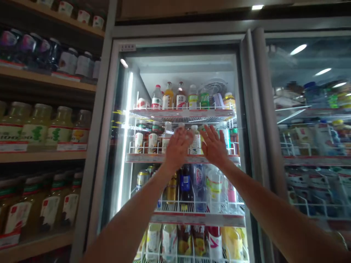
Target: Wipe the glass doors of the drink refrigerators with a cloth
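Observation:
Both my arms reach into an open drinks fridge [181,47]. My left hand [177,148] is at the second wire shelf [142,157], its fingers curled against a white-labelled bottle [195,140]; whether it grips the bottle I cannot make out. My right hand [214,146] is beside it with fingers spread and straight, holding nothing, in front of the bottles on the same shelf. Red-and-white cans [145,140] stand to the left of my hands.
The top shelf holds juice and water bottles [168,96]. Lower shelves hold cans and bottles [186,184]. The open glass door [115,146] hangs at the left. Wooden shelves of bottles [41,128] stand further left. A closed fridge [309,138] is at the right.

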A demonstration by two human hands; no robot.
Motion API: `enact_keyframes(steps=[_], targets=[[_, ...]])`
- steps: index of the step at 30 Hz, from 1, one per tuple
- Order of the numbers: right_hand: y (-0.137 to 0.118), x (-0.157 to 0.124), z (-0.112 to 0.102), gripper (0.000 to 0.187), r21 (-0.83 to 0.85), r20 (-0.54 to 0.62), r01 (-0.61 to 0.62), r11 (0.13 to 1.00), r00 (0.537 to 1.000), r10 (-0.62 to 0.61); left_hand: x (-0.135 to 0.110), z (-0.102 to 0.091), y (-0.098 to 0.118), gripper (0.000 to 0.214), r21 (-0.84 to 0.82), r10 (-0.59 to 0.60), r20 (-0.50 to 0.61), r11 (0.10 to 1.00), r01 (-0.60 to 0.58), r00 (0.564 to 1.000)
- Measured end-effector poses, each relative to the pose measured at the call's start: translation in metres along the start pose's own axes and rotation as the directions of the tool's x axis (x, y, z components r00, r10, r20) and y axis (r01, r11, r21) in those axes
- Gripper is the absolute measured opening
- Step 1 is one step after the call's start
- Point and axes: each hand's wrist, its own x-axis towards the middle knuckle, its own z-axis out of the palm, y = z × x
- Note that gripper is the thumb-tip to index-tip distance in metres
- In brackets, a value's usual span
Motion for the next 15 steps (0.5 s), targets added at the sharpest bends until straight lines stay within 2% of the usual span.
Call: enact_keyframes(steps=[1,2,3,5,6,8,10,11,13,15], targets=[[0.0,0.0,0.0,0.042,-0.002,-0.005,-0.005,1.0,1.0,0.005,-0.003,0.001,0.012,0.037,-0.016,0.104,0.034,0.995,-0.103,0.994],[0.0,0.0,0.001,0.042,-0.004,-0.007,-0.008,1.0,1.0,0.008,-0.005,0.001,0.017,0.038,-0.02,0.158,0.053,0.987,-0.157,0.986],[0.0,0.0,0.0,0.042,-0.004,-0.006,-0.009,1.0,1.0,0.009,-0.008,0.0,0.016,0.038,-0.011,0.144,0.056,0.99,-0.144,0.988],[0.001,0.0,0.0,0.043,-0.003,0.004,-0.007,1.0,1.0,0.007,-0.012,-0.007,-0.007,0.037,0.03,-0.031,0.019,0.999,0.031,0.999],[0.001,0.0,0.0,0.043,0.0,0.011,-0.003,1.0,1.0,0.003,-0.013,-0.011,-0.025,0.037,0.042,-0.149,-0.018,0.988,0.15,0.989],[0.001,0.0,-0.001,0.044,0.009,0.019,-0.001,1.0,1.0,0.0,-0.014,-0.019,-0.058,0.038,0.035,-0.34,-0.101,0.938,0.345,0.935],[0.001,0.0,-0.001,0.044,0.022,0.019,-0.003,1.0,1.0,0.003,-0.016,-0.023,-0.074,0.04,0.015,-0.42,-0.147,0.905,0.426,0.896],[0.001,-0.001,0.0,0.045,0.027,0.016,-0.007,1.0,1.0,0.006,-0.017,-0.023,-0.072,0.041,0.01,-0.418,-0.148,0.905,0.424,0.896],[0.001,-0.001,0.002,0.045,0.035,0.005,-0.01,0.999,1.0,0.009,-0.021,-0.021,-0.05,0.041,0.014,-0.321,-0.093,0.946,0.324,0.942],[0.002,-0.002,0.003,0.045,0.041,-0.007,-0.004,0.999,1.0,0.005,-0.028,-0.018,-0.02,0.042,0.009,-0.084,0.026,0.996,0.084,0.996]])
